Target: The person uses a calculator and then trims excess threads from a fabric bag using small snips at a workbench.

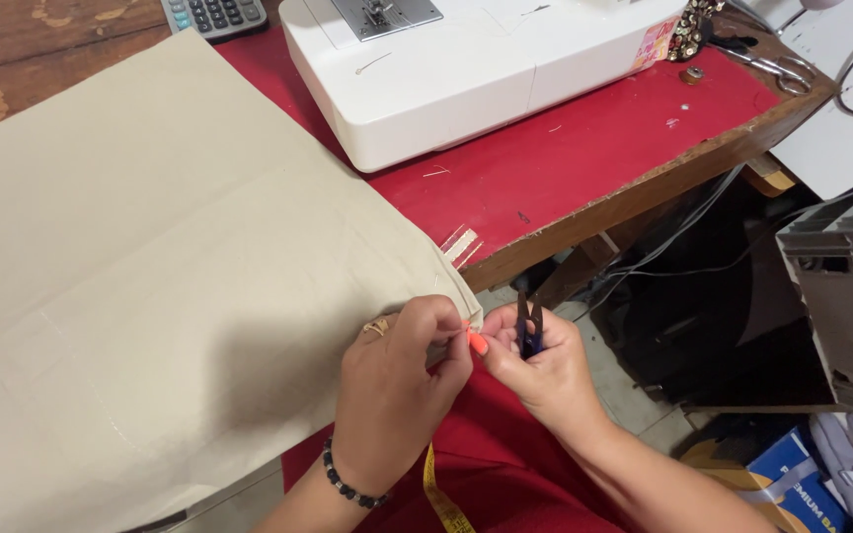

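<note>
The left hand [397, 380], with a ring and a dark bead bracelet [350, 485] at the wrist, is curled with its fingertips pinched on the corner of the beige fabric [150, 276], at the cloth's edge nearest the person. The right hand [535, 365] sits just beside it, touching it fingertip to fingertip; its thumb, with an orange-painted nail, presses at the same corner. This hand is closed around small dark thread snips [529, 328], whose blades stick up above the fingers. Whether a thread is held between the 2 hands cannot be told.

The beige fabric spreads wide over the red-topped table [584, 158], its far edge touching the white sewing machine [466, 69]. Beyond the fabric's far corner lies a grey calculator [214, 15]. A yellow tape measure [441, 498] hangs below the hands, over red cloth. Scissors [777, 67] lie well to the right of the fabric, past the machine.
</note>
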